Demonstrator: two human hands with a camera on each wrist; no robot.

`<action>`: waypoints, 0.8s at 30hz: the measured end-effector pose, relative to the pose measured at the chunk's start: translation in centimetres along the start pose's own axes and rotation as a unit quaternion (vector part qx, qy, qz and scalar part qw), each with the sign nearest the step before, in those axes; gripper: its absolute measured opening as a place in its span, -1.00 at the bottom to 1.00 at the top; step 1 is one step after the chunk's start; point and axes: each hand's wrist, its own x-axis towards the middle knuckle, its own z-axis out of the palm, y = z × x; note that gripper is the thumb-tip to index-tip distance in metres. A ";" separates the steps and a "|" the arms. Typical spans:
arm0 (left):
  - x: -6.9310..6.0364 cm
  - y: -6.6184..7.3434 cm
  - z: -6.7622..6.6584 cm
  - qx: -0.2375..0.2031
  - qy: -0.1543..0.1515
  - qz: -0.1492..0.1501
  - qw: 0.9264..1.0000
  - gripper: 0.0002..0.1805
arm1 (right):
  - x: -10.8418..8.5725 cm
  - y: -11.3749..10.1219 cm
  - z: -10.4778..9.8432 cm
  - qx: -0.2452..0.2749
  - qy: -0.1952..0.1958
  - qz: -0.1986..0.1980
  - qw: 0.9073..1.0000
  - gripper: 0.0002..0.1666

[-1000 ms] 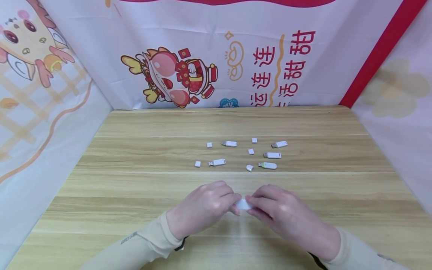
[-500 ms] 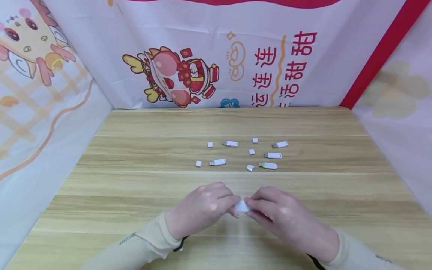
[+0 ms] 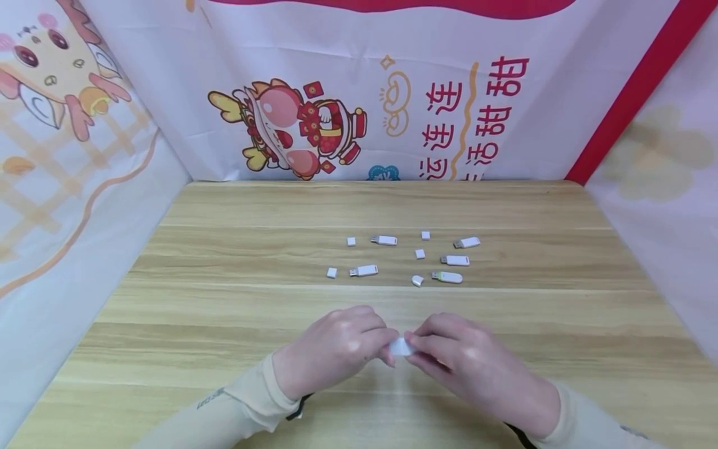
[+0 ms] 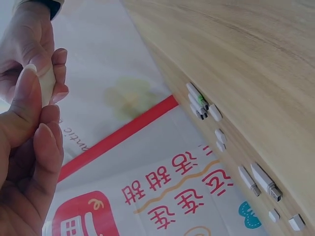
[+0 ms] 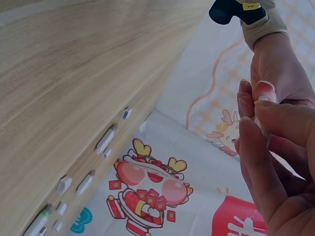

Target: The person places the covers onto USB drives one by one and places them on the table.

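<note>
In the head view my left hand (image 3: 331,352) and right hand (image 3: 477,368) meet above the near part of the table. Between thumb and fingers, each pinches one end of a small white USB stick (image 3: 401,347). Fingertips cover both its ends, so any metal plug or cap seam is hidden. The left wrist view shows the stick's pale side (image 4: 47,87) between the two thumbs. Farther off lie several white USB sticks, their metal plugs bare, such as one with a green band (image 3: 447,277) and a plain one (image 3: 364,270).
Small white caps lie near the sticks, among them a square cap (image 3: 332,272) at the left and a rounded cap (image 3: 417,281) beside the green-banded stick. Printed cloth (image 3: 336,37) stands behind the wooden table (image 3: 224,299) and along both sides.
Both hands have shifted very slightly left and toward the body, still pinching the white stick. The whole head view has moved a little. The sticks and caps on the table have not moved.
</note>
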 end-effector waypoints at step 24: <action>-1.4 0.2 4.5 -0.007 -0.242 -0.104 0.965 -0.71 | -1.8 1.6 3.2 0.015 -0.223 0.163 0.961 -0.88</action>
